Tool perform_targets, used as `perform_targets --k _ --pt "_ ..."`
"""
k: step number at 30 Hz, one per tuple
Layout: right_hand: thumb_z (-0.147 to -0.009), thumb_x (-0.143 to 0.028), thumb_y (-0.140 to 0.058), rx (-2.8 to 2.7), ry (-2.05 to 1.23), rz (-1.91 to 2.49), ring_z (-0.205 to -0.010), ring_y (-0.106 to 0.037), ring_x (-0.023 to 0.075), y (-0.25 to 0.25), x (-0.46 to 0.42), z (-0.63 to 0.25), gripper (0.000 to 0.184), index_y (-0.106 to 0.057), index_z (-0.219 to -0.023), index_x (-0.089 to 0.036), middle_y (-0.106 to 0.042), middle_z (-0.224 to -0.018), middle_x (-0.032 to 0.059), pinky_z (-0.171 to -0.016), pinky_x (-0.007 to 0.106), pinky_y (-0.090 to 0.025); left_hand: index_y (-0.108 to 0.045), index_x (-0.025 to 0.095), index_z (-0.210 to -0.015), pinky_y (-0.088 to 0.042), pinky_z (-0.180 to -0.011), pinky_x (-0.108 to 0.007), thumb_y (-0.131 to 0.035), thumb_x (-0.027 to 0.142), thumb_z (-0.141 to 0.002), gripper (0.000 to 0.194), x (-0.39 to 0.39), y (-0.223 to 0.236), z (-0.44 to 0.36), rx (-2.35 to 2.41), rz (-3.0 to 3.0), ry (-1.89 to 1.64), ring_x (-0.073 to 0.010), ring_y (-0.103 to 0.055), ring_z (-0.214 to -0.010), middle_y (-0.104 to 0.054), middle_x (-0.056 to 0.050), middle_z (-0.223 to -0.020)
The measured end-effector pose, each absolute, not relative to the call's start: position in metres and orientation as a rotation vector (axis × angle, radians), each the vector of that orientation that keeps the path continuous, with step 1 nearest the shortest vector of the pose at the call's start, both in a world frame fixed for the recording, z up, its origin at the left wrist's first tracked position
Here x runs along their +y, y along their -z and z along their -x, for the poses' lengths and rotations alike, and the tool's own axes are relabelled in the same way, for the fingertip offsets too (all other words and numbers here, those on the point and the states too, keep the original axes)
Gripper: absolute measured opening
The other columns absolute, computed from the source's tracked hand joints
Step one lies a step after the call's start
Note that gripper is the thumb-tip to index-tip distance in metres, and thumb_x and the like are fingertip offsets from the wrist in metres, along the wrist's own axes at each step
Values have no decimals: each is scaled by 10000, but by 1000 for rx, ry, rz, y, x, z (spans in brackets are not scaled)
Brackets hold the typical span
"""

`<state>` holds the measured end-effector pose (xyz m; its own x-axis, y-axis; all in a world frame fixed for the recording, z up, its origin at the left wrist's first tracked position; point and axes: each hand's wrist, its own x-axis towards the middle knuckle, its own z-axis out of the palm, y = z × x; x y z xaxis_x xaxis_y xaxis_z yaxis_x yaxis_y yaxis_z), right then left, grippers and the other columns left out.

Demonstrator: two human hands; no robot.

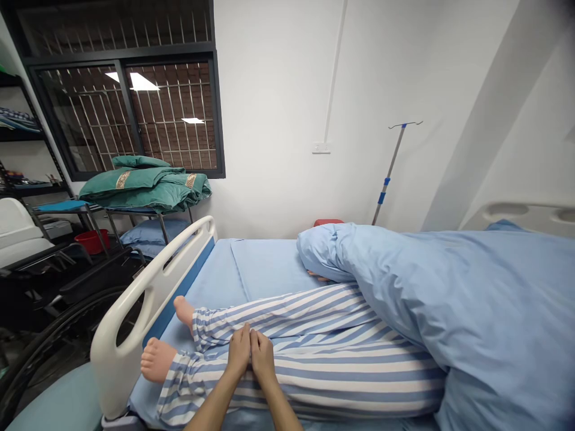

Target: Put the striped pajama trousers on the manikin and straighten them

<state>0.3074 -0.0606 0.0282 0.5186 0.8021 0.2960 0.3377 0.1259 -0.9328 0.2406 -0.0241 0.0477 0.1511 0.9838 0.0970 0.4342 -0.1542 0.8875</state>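
Note:
My left hand and my right hand are side by side, nearly touching, over the nearer leg of blue-and-white striped trousers. Both are closed, with the fingers curled under and out of sight. Whether they pinch any cloth is hidden. The trousers are on a figure lying on the bed, apparently a care manikin. Its two bare feet, the nearer foot and the farther foot, point toward the footboard. A light blue quilt is folded back over the upper body, which it hides.
The bed's light blue sheet shows beyond the legs. Behind the bed stands an IV pole. Left of the footboard are a wheelchair and green bedding stacked under the window. A pale green stool seat is at lower left.

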Motion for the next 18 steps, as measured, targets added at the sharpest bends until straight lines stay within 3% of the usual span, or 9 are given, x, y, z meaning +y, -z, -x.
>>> perform_targets --k 3,6,10,13,18 --pt "-851 -479 -337 -1016 -478 1406 -508 -454 136 -29 -59 -311 472 -514 -544 -168 -547 -520 20 -506 238 -295 -401 200 -499 -369 -549 -246 -302 522 -811 460 -25 -61 -250 1217 -1654 -1020 -122 -460 -520 -494 7 -494" --pt "-850 -474 -333 -991 -503 1392 -517 -448 139 -29 -60 -312 452 -487 -547 -175 -531 -520 16 -511 240 -307 -389 205 -493 -365 -529 -248 -282 539 -809 472 -30 -58 -254 1213 -1584 -1050 -124 -451 -504 -477 7 -473" --pt "-825 -441 -403 -934 -519 1406 -516 -432 137 -27 -61 -311 386 -441 -536 -188 -514 -515 7 -505 238 -311 -577 180 -641 -433 -660 -271 -299 476 -815 442 -38 -36 -251 1400 -1648 -1014 -184 -587 -708 -653 -80 -707" --pt "-818 -421 -414 -923 -528 1404 -527 -431 137 -24 -61 -309 358 -431 -544 -191 -511 -525 4 -516 236 -323 -646 167 -833 -437 -792 -280 -364 420 -806 380 -41 -26 -248 1464 -1755 -963 -207 -600 -899 -678 -114 -935" --pt "-816 -406 -402 -954 -519 1463 -516 -421 131 -25 -58 -312 360 -426 -528 -190 -492 -510 -1 -495 230 -307 -656 158 -891 -440 -803 -289 -308 386 -843 419 -39 -28 -247 1451 -1794 -883 -209 -614 -903 -684 -118 -939"
